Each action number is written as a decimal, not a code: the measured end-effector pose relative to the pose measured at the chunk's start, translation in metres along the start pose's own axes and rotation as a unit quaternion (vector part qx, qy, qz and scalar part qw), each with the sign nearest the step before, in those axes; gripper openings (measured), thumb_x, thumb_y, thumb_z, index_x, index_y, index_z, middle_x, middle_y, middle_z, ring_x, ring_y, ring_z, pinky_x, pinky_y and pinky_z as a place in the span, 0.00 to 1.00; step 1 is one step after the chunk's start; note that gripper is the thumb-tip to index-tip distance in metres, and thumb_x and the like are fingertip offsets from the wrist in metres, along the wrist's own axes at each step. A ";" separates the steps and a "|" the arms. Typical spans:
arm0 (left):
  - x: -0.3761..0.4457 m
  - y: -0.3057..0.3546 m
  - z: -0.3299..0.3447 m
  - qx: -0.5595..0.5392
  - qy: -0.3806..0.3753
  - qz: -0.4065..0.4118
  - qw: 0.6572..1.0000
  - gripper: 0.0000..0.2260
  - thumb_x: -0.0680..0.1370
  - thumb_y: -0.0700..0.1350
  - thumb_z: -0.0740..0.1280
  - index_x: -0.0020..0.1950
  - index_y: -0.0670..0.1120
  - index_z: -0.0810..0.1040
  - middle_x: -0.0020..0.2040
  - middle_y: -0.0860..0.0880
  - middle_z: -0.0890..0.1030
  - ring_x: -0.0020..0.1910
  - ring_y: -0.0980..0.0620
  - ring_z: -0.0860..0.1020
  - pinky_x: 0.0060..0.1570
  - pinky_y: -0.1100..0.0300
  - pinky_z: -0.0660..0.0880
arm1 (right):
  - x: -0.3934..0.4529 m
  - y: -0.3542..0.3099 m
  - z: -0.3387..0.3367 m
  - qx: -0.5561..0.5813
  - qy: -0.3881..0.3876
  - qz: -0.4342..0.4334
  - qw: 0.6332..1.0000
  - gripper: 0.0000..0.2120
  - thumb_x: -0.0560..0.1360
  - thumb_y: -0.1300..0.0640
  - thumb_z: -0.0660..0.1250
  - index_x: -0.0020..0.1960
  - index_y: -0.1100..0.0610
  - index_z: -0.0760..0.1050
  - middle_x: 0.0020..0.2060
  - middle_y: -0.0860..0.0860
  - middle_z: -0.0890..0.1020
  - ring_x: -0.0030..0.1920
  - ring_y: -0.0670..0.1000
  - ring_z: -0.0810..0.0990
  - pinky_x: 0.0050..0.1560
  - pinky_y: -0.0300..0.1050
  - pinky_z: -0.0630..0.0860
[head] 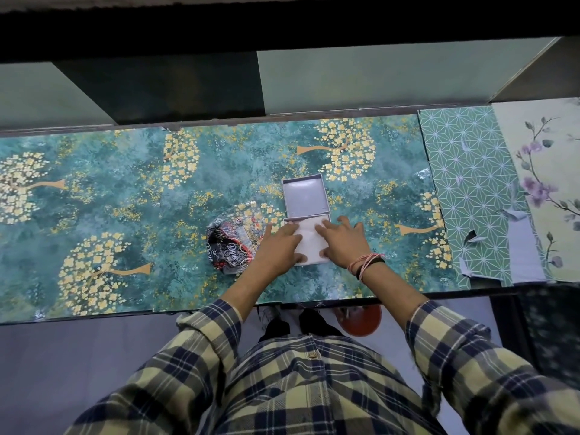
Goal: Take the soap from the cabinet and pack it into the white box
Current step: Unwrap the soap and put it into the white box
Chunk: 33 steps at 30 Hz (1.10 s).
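**Two hands pressed flat on the white box**

Closest to the camera were the plaid sleeves [282, 381] of the person, reaching out over the desk [125, 215] with its green and gold tree pattern.

A bit further, both hands lay on the white box [309, 243]. The left hand [279, 249] was spread flat, fingers out, resting on the left side of the box. The right hand [343, 240], with string bands at the wrist, was flat on the right side. Neither hand was curled around anything; they pressed down from above.

The soap itself could not be seen. It was probably inside the box under the white sheet [306, 235], but that was a guess.

Just left of the box lay a crumpled shiny wrapper [229, 246], touching the left hand.

Just behind the box, its lid [304, 196] stood open and looked empty.

The box looked like thin card, light and easy to dent, so soft pressing seemed best. The soap would be hard and a bit slippery. The best place to hold the box seemed to be its two side edges.

Farthest away was the cabinet [361, 80].
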<state>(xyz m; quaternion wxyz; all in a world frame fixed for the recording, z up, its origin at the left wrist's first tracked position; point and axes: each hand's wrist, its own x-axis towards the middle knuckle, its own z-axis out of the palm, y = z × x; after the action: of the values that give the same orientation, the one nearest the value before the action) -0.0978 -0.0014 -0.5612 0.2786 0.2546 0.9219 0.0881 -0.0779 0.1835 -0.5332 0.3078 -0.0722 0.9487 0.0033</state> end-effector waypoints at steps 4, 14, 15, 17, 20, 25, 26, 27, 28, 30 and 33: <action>0.005 0.005 0.002 0.038 -0.017 -0.015 0.999 0.28 0.80 0.55 0.68 0.77 0.45 0.68 0.83 0.45 0.58 0.82 0.46 0.55 0.78 0.34 0.46 | 0.003 -0.005 0.012 -0.016 -0.011 0.027 0.999 0.37 0.80 0.46 0.67 0.82 0.51 0.53 0.83 0.51 0.54 0.81 0.63 0.53 0.70 0.71 0.63; 0.008 0.012 0.019 0.082 0.019 -0.040 0.996 0.30 0.79 0.54 0.68 0.78 0.43 0.66 0.82 0.45 0.62 0.82 0.47 0.57 0.77 0.34 0.47 | 0.014 -0.021 0.027 -0.040 0.005 0.068 0.997 0.32 0.83 0.56 0.61 0.83 0.59 0.52 0.83 0.54 0.55 0.75 0.65 0.69 0.65 0.66 0.70; 0.009 0.013 0.021 0.083 0.021 -0.044 0.995 0.31 0.79 0.54 0.69 0.78 0.43 0.66 0.82 0.45 0.63 0.82 0.47 0.57 0.77 0.34 0.47 | 0.015 -0.021 0.029 -0.031 0.014 0.067 0.997 0.31 0.84 0.58 0.59 0.83 0.60 0.51 0.83 0.55 0.55 0.70 0.64 0.75 0.62 0.63 0.73; 0.010 0.016 0.023 0.077 0.029 -0.055 0.995 0.31 0.78 0.54 0.69 0.77 0.43 0.67 0.81 0.46 0.64 0.81 0.47 0.58 0.78 0.34 0.47 | 0.017 -0.022 0.034 -0.016 0.033 0.056 0.998 0.30 0.83 0.64 0.56 0.83 0.62 0.50 0.83 0.57 0.53 0.60 0.61 0.82 0.55 0.55 0.77; 0.011 0.019 0.025 0.066 0.036 -0.064 0.995 0.30 0.77 0.53 0.71 0.76 0.43 0.70 0.80 0.46 0.66 0.81 0.47 0.60 0.78 0.35 0.47 | 0.018 -0.023 0.034 -0.014 0.040 0.040 0.998 0.30 0.82 0.67 0.54 0.83 0.64 0.50 0.83 0.59 0.53 0.56 0.60 0.84 0.45 0.49 0.75; 0.011 0.018 0.019 0.057 0.024 -0.058 0.996 0.29 0.76 0.53 0.72 0.75 0.42 0.72 0.80 0.46 0.67 0.81 0.47 0.59 0.78 0.36 0.49 | 0.018 -0.021 0.033 -0.018 0.037 0.039 0.998 0.31 0.83 0.65 0.57 0.82 0.63 0.50 0.83 0.58 0.52 0.59 0.60 0.83 0.44 0.50 0.75; 0.011 0.019 0.017 0.055 0.021 -0.055 0.997 0.29 0.76 0.52 0.72 0.74 0.42 0.72 0.80 0.45 0.67 0.81 0.47 0.59 0.77 0.36 0.49 | 0.018 -0.021 0.031 -0.013 0.032 0.039 0.999 0.30 0.83 0.64 0.58 0.82 0.63 0.51 0.83 0.58 0.53 0.60 0.61 0.82 0.46 0.50 0.76; 0.011 0.019 0.014 0.051 0.018 -0.050 0.997 0.28 0.77 0.52 0.72 0.73 0.42 0.73 0.80 0.45 0.67 0.81 0.47 0.59 0.77 0.35 0.49 | 0.017 -0.020 0.028 -0.007 0.027 0.039 0.999 0.30 0.83 0.62 0.60 0.82 0.62 0.53 0.83 0.58 0.55 0.61 0.61 0.81 0.47 0.51 0.77; 0.009 0.018 0.010 0.048 0.013 -0.044 0.998 0.27 0.77 0.51 0.72 0.73 0.42 0.73 0.80 0.44 0.66 0.81 0.46 0.59 0.77 0.35 0.49 | 0.016 -0.019 0.023 0.000 0.026 0.039 0.999 0.29 0.82 0.59 0.63 0.80 0.61 0.58 0.81 0.57 0.61 0.62 0.62 0.80 0.49 0.53 0.77; 0.005 0.017 0.003 0.048 0.012 -0.024 0.999 0.22 0.79 0.48 0.70 0.71 0.42 0.74 0.80 0.42 0.65 0.81 0.45 0.58 0.78 0.35 0.49 | 0.016 -0.012 0.009 0.042 0.077 0.038 0.995 0.21 0.79 0.53 0.66 0.71 0.57 0.73 0.68 0.57 0.78 0.60 0.62 0.80 0.52 0.55 0.79; -0.002 0.009 -0.001 0.036 0.067 0.001 0.997 0.14 0.81 0.44 0.65 0.65 0.40 0.79 0.78 0.42 0.68 0.80 0.44 0.62 0.78 0.37 0.53 | 0.022 0.001 -0.004 0.199 0.239 0.083 0.947 0.14 0.80 0.52 0.63 0.52 0.59 0.83 0.44 0.58 0.86 0.43 0.61 0.84 0.41 0.51 0.82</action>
<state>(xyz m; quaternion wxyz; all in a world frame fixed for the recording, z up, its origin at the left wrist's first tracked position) -0.0930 0.0051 -0.5570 0.2065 0.2591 0.9407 0.0725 -0.0983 0.1815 -0.5424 0.0792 0.0705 0.9785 -0.1770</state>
